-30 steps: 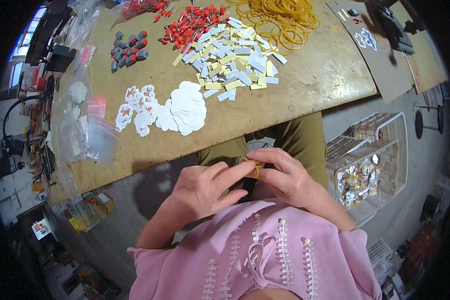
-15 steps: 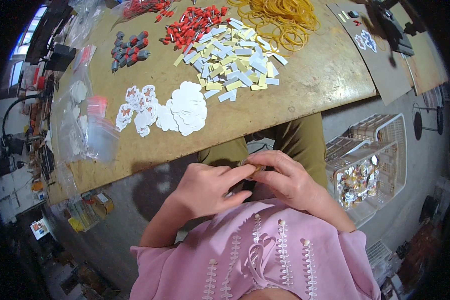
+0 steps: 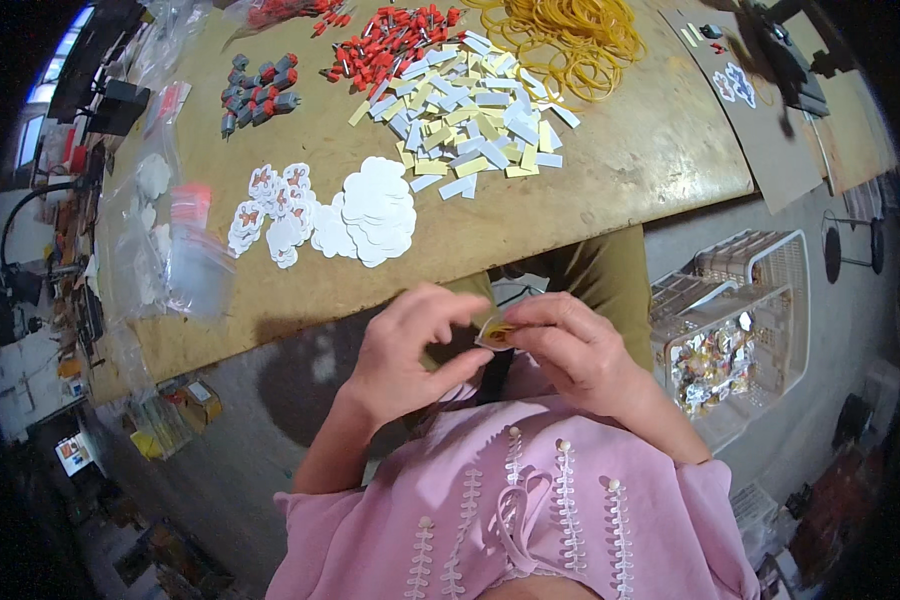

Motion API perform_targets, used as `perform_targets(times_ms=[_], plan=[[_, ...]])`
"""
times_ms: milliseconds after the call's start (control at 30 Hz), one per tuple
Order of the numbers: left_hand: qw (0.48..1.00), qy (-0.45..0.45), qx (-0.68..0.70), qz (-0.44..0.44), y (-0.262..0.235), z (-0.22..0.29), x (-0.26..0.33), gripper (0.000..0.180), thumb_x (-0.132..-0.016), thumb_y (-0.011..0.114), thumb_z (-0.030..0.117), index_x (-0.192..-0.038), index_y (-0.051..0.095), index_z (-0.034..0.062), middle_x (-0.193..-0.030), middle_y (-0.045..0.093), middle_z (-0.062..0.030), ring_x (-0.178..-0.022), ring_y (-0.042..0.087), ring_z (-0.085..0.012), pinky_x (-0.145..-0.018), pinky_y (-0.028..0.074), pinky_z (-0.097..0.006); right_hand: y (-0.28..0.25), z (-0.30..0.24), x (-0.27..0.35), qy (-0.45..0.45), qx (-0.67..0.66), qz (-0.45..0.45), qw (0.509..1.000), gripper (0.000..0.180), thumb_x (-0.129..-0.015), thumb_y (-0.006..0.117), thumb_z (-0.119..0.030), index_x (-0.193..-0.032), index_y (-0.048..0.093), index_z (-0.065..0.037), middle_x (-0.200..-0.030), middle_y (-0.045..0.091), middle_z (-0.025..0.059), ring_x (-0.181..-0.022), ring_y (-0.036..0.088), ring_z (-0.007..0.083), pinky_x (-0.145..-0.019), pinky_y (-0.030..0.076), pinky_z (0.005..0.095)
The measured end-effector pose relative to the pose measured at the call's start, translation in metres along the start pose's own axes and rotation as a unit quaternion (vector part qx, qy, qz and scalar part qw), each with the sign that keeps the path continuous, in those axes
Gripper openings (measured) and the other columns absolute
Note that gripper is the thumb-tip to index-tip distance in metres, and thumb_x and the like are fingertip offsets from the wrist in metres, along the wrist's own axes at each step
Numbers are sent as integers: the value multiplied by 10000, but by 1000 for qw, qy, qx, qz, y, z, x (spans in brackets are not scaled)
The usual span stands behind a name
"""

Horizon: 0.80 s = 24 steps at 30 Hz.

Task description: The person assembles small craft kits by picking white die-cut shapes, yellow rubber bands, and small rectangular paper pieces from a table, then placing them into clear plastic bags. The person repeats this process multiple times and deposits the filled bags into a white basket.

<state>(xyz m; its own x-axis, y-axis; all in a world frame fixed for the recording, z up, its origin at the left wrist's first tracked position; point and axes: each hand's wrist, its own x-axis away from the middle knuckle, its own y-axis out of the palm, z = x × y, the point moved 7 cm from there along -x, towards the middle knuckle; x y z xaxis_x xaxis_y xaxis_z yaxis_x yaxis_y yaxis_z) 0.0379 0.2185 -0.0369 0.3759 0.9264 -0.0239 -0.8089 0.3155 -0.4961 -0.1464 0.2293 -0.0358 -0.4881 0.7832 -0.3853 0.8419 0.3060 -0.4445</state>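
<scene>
Head view: I look down past my pink top [image 3: 390, 525] at both my hands, held over my lap near the edge of a worn tan worktable [image 3: 610, 185].
Printed cut-outs: a cluster of small white cards [image 3: 270, 212] with orange-brown butterfly-like pictures lies on the table, beside blank-faced scalloped white cards [image 3: 380, 215]; any lettering is too small to read.
Left hand [image 3: 405, 345]: open, fingers lifted and curved, a little blurred, the thumb stretched toward the packet; I cannot tell whether its tip touches.
Right hand [image 3: 575, 350]: closed in a pinch, thumb beneath and fingers above, gripping the packet's right end.
Packet [image 3: 489, 336]: small, pale-edged, between my hands, its open-looking end toward my left; yellow band-like loops [image 3: 501, 333] show in it.
Tabletop piles: yellow rubber bands [image 3: 590, 50] at the far side, white and yellow strips [image 3: 475, 120] nearer, red pieces with metal tips [image 3: 390, 45] next to them, grey-and-red blocks [image 3: 260, 95] to the left.
Hidden or cut off: my right fingers cover much of the packet; the bands run out of the upper edge; clear bags [image 3: 198, 270] at left blur together; the contents of the pale plastic basket [image 3: 798, 290] at right are a shiny jumble.
</scene>
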Motion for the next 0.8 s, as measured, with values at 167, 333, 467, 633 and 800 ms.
perform_targets(times_ms=[167, 333, 467, 633, 800], plan=[[996, -14, 90, 3, 14, -6, 4, 293, -850, 855, 51, -1120, 749, 18, -1091, 742, -111, -862, 725, -195, -733, 576, -312, -7, 0, -5, 30, -11, 19, 999, 212, -854, 745, 70, -1055, 703, 16, -1129, 677, 154, -1013, 695, 338, -846, 589, 401], [993, 35, 83, 71, 12, -2, 2, 105, -905, 784, 4, -1009, 770, 5, -965, 769, -105, -836, 739, -214, -734, 577, -316, -8, 7, -6, 134, -71, 24, 988, 163, -894, 746, 41, -1048, 715, -1, -1168, 654, 143, -1005, 691, 294, -845, 575, 370], [989, 22, 108, 102, 17, -4, 3, 71, -916, 762, -10, -985, 766, 4, -943, 769, -111, -828, 738, -214, -735, 573, -318, 5, 18, -5, 165, -145, -50, 974, 146, -931, 741, -3, -1076, 726, -3, -1194, 651, 148, -1022, 687, 281, -851, 561, 350], [983, -12, 145, 114, 20, -15, 4, 33, -942, 738, -23, -973, 742, -14, -938, 757, -100, -827, 720, -163, -725, 555, -283, 3, 19, -5, 201, -170, -44, 964, 169, -948, 723, 17, -1117, 723, -1, -1174, 679, 125, -1030, 704, 252, -907, 564, 337], [963, -61, 224, 135, 23, -22, 7, 26, -973, 714, -30, -997, 722, -30, -952, 727, -61, -823, 655, -77, -704, 521, -236, 8, 37, 12, 317, -444, 117, 830, 203, -1018, 687, 4, -1219, 661, 19, -1104, 705, 43, -1044, 679, 106, -939, 572, 290]])
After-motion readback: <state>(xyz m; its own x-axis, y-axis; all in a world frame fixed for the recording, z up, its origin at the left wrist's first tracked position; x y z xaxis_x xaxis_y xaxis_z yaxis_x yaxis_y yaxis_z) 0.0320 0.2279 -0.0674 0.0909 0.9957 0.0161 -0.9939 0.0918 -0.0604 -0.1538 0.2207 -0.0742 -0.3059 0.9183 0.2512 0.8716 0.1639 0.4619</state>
